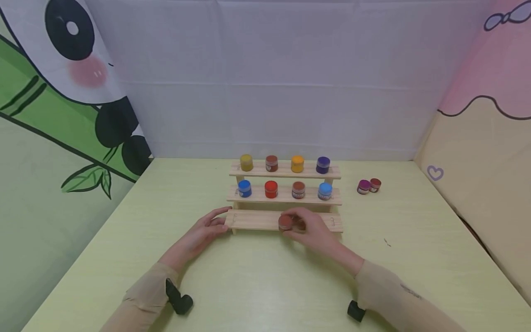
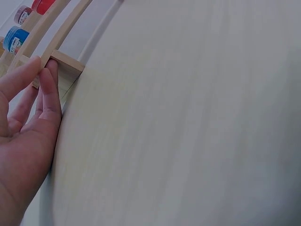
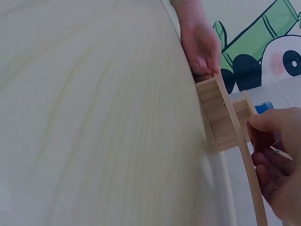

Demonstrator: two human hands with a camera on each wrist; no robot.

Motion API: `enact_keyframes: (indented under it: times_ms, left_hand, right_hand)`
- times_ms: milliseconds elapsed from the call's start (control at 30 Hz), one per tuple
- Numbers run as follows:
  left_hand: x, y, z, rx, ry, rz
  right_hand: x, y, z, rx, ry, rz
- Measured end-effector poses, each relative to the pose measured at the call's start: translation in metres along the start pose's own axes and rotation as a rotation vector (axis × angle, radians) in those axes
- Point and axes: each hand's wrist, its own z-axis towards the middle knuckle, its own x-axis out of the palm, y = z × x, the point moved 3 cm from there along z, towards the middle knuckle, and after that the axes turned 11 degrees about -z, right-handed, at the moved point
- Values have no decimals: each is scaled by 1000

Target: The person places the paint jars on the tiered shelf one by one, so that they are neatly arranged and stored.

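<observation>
A three-tier wooden rack point(image 1: 257, 220) stands on the table. My right hand point(image 1: 311, 229) pinches a small reddish-brown paint jar point(image 1: 285, 222) between thumb and fingers, at the bottom tier and right of its middle. In the right wrist view the same jar point(image 3: 260, 137) is partly covered by the fingers. My left hand point(image 1: 204, 233) grips the left end of the bottom tier; in the left wrist view its thumb and fingertips point(image 2: 32, 66) close on the board's end. Blue, red, brown and light blue jars point(image 1: 271, 189) line the middle tier.
Olive, brown, yellow-orange and dark blue jars point(image 1: 297, 164) stand along the top tier. To the right of the rack, a purple jar point(image 1: 363, 186) and a dark red jar point(image 1: 375, 185) sit side by side on the table point(image 1: 265, 286). A white cloth backdrop point(image 1: 265, 92) hangs behind.
</observation>
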Motion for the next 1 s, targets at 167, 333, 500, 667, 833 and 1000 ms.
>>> enact_keyframes:
  times_ms: [167, 333, 500, 667, 833, 1000]
  left_hand:
    - [1, -1, -1, -6, -3, 4]
    - [1, -1, -1, -5, -5, 6]
    - [0, -1, 0, -2, -2, 7]
    - [0, 0, 0, -4, 1, 5]
    - [0, -1, 1, 3, 5, -8]
    - [-1, -1, 1, 14, 19, -19]
  right_hand:
    - [9, 4, 9, -11, 12, 1]
    - [17, 11, 19, -33, 20, 1]
    - [26, 17, 28, -37, 35, 10]
    - [33, 22, 37, -59, 29, 10]
    - [40, 26, 46, -55, 44, 30]
    - [46, 32, 53, -39, 49, 2]
